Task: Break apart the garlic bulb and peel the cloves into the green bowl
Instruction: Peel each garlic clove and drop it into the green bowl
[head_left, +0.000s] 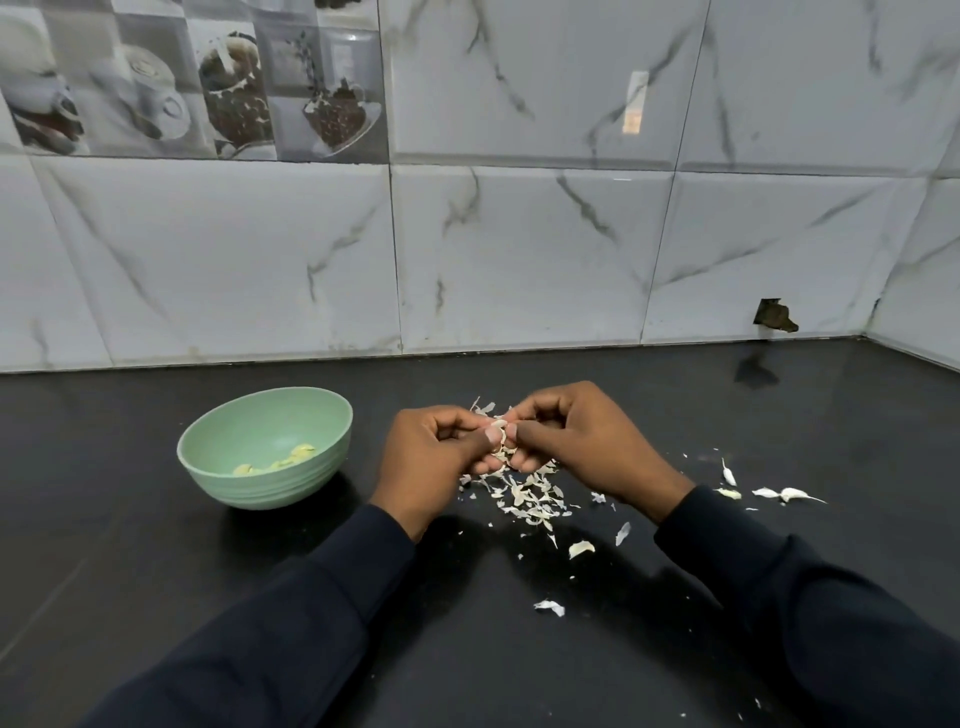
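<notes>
Midway now: peeled cloves (293, 455) lie in your green bowl (260, 491), left hand (434, 460) and right hand (579, 441) share a pinching grip on another clove (500, 440), and seemingly unpeeled cloves (790, 494) wait at right.

Glossy black stone tabletop (156, 571), reflective, meets back wall (519, 249) of white marble-look tiles w/ grey veins. Top left: row of printed decor tiles (192, 78), cups & coffee beans, greyish. Small label sticker (635, 103) on an upper tile. Broken dark hole (775, 315) low in wall nr right corner, mirrored on tabletop. Side wall (930, 260) at right, same tile. Light soft, even.
</notes>
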